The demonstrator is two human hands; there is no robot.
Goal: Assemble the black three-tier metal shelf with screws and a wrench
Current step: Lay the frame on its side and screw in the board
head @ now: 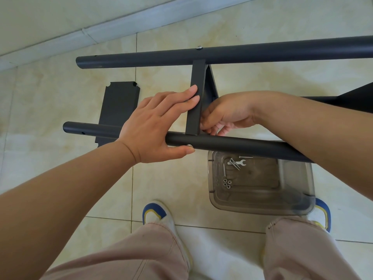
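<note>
A: Where is the shelf?

B: The shelf (196,102) stands on its edge between two black poles, over the tiled floor (60,93). The near pole (232,144) runs across right in front of the person. The far pole (242,53) lies beyond it, closer to the wall.

A: What is the left hand doing?

B: The left hand (153,126) rests on the near pole. Its fingers are straight and lie flat against the side of the shelf, and its thumb goes under the pole, touching a silver screw (189,145) there.

A: And the right hand?

B: The right hand (224,116) is tucked in on the other side of the shelf — just above the near pole. Its fingers are curled in tight at the corner, but I cannot tell what they hold.

A: What else is there?

B: A second silver screw (199,47) sits on top of the far pole. A spare black plate (119,110) lies flat on the floor to the left. A clear tub (262,207) sits near the feet — inside are a small wrench (237,163), long screws (234,163) and little nuts (227,183). Two shoes (157,215) with blue and yellow toes show at the bottom.
</note>
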